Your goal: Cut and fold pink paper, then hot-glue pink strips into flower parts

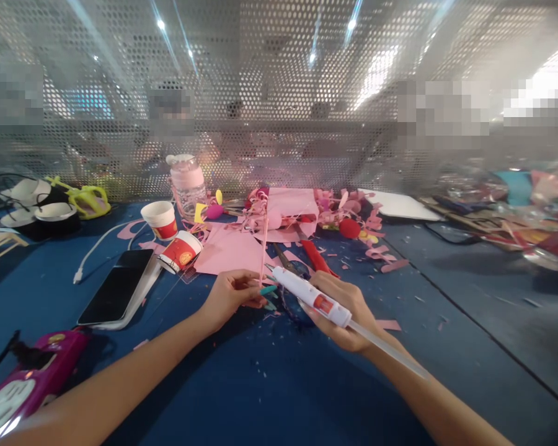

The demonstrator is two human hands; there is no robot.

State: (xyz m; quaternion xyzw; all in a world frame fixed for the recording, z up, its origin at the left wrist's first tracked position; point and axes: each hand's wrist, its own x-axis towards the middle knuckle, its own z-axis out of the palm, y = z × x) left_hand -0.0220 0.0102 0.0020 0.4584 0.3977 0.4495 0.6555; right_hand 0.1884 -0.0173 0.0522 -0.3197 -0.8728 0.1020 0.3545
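My left hand (235, 294) is closed in a pinch on a thin pink stick (263, 254) that stands nearly upright. A small teal piece (268, 289) shows at its fingertips. My right hand (341, 306) is wrapped round a white glue gun (307, 292) with a clear glue stick (385, 347) out of its back end. The gun's nozzle points left, close to the pink stick; whether they touch I cannot tell. Behind the hands lie pink sheets (232, 249), scissors (286, 259) and a red strip-like object (317, 255).
Two paper cups (160, 218), a phone (117, 286) and a bottle (188, 183) stand or lie at the left. A purple object (41, 371) is at the near left. Pink scraps (353, 207) and a white sheet (400, 205) lie farther back, before a perforated metal screen (279, 142).
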